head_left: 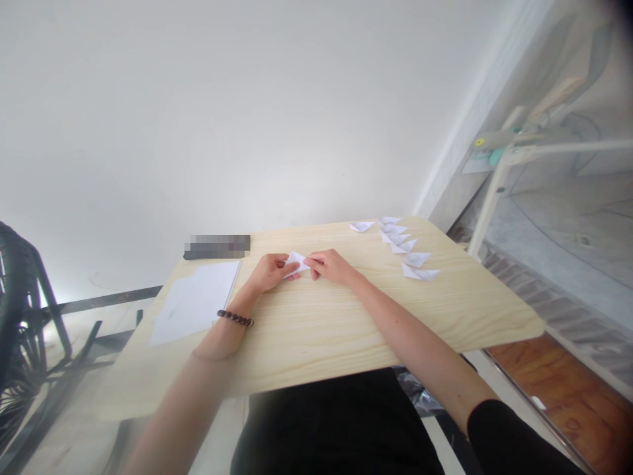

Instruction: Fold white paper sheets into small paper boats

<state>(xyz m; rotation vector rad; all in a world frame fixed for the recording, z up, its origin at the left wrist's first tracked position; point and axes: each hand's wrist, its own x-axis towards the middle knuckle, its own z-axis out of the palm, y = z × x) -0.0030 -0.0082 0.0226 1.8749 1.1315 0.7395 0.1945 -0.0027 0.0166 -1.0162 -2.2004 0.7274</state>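
A small folded white paper [295, 259] is held between my two hands above the middle of the table [316, 330]. My left hand [270, 272] grips its left side, thumb across the front and fingers behind. With thumb and fingertips pinched, my right hand [329, 265] has the paper's right corner. Part of the paper is hidden by my fingers. Over on the right of the table stand several folded paper boats [420, 272] in a staggered row. One more paper boat [362, 227] sits apart from them near the back edge.
White paper sheets [198, 297] lie stacked on the table's left side. Behind them is a dark flat object [217, 247], partly blurred out. A wall [297, 132] rises behind the table. A black wheel-like frame [20, 297] stands at far left, a white metal frame [489, 204] at right.
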